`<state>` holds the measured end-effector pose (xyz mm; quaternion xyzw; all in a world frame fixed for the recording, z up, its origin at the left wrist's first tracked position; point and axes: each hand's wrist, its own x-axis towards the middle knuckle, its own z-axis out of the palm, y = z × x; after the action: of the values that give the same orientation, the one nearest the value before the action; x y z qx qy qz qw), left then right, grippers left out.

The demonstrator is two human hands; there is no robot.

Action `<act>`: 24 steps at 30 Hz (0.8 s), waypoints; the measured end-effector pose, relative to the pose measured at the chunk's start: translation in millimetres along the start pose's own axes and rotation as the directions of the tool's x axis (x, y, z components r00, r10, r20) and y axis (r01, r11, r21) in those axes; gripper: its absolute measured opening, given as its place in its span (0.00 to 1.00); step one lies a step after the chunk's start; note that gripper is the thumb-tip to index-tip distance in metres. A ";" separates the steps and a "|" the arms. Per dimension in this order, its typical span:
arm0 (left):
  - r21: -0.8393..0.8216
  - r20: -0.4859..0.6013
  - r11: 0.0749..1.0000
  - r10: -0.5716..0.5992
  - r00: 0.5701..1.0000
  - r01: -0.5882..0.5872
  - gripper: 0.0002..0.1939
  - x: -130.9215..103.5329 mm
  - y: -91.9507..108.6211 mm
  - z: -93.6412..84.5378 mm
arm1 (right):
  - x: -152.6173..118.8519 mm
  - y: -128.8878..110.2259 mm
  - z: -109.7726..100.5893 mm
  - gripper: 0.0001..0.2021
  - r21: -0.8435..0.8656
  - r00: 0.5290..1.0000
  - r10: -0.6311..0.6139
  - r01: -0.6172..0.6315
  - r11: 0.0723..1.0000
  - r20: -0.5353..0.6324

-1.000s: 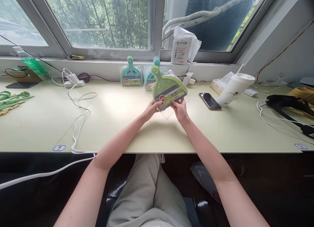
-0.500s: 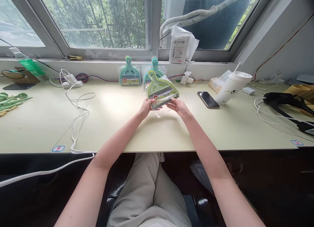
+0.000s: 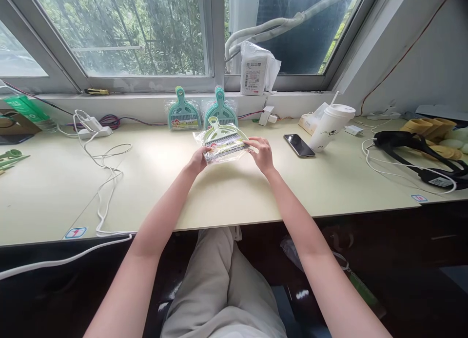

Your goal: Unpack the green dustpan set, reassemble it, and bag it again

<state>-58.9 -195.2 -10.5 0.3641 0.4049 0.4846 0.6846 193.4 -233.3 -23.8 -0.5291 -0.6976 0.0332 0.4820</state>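
A yellow-green mini dustpan and brush set (image 3: 224, 139), in a clear plastic bag with a printed label, is held just above the desk. My left hand (image 3: 198, 160) is closed on its left lower corner. At the right edge, my right hand (image 3: 261, 152) pinches the bag between thumb and fingers. Behind it, two teal dustpan sets lean against the wall under the sill: one on the left (image 3: 184, 112) and one on the right (image 3: 220, 104), whose lower part is hidden by the held set.
A phone (image 3: 299, 146), a white cup with a straw (image 3: 331, 128) and a tissue box (image 3: 309, 123) stand to the right. Black straps (image 3: 420, 155) lie farther right. White cables (image 3: 109, 182) run across the desk's left side. A wrapped pack (image 3: 256, 72) sits on the sill.
The yellow-green set has come lower and tilted flatter, its brush side turned up. My right hand has shifted from beneath its edge to gripping its right side. The view has shifted slightly right.
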 end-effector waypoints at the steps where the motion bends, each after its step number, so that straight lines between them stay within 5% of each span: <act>1: -0.005 0.006 1.000 -0.002 1.000 0.002 0.16 -1.1 0.4 0.7 | 0.8 1.7 0.3 0.12 0.027 1.000 -0.006 0.006 1.000 0.003; 6: 0.047 0.047 0.998 -0.037 0.998 0.034 0.22 0.9 2.3 -6.7 | 0.9 4.4 4.4 0.07 0.110 1.000 0.002 -0.003 0.994 0.002; 11: 0.161 0.180 0.986 -0.067 0.981 0.038 0.17 5.2 0.3 -15.9 | 0.3 3.4 8.7 0.09 0.211 0.996 0.059 -0.044 0.976 -0.063; 17: 0.260 0.359 0.965 -0.080 0.930 -0.017 0.16 -0.9 -2.4 -9.4 | 0.2 11.4 10.9 0.10 0.237 0.985 0.132 -0.103 0.966 -0.112; 24: 0.297 0.404 0.954 -0.075 0.912 -0.053 0.19 -8.0 -1.8 -3.2 | -1.0 19.0 19.5 0.12 0.323 0.970 0.236 -0.206 0.924 -0.056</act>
<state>-62.8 -203.0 -11.7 0.5554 0.3233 0.3261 0.6933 193.0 -216.7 -45.4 -0.5217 -0.5956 0.1733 0.5858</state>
